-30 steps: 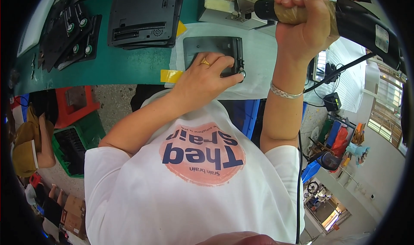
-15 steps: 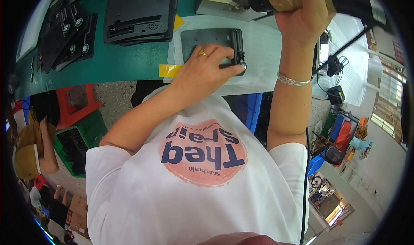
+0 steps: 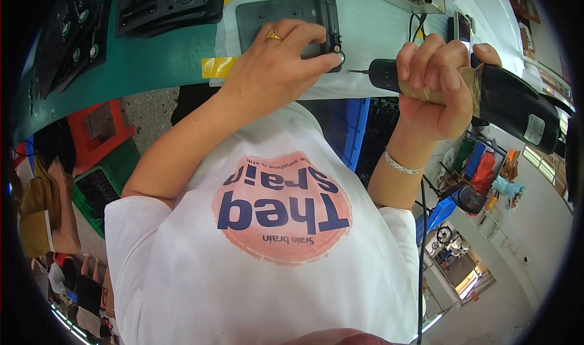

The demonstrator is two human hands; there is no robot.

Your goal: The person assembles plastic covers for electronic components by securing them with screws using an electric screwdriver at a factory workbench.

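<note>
While the left hand (image 3: 274, 71) pressed flat on a dark grey plastic panel (image 3: 286, 23), its fingers spread and its forefinger pinning the panel's near right corner, the right hand (image 3: 435, 86) had its grip clamped around a black electric screwdriver (image 3: 486, 93), whose bit pointed at that corner from just beside it without touching. The panel lay on a white sheet (image 3: 377, 35) over the green bench (image 3: 134, 65), directly under the left palm. To do the step well, I judge the bit should line up square with the screw hole beside the forefinger, the panel held dead still and the fingertip kept out of the bit's path. Beyond the left hand sat more black housings (image 3: 164, 1), and a strip of yellow tape (image 3: 219, 66) lay just beside the wrist. Nothing stood between bit and corner except that fingertip; the driver's cord (image 3: 421, 235) hung below the right wrist.
</note>
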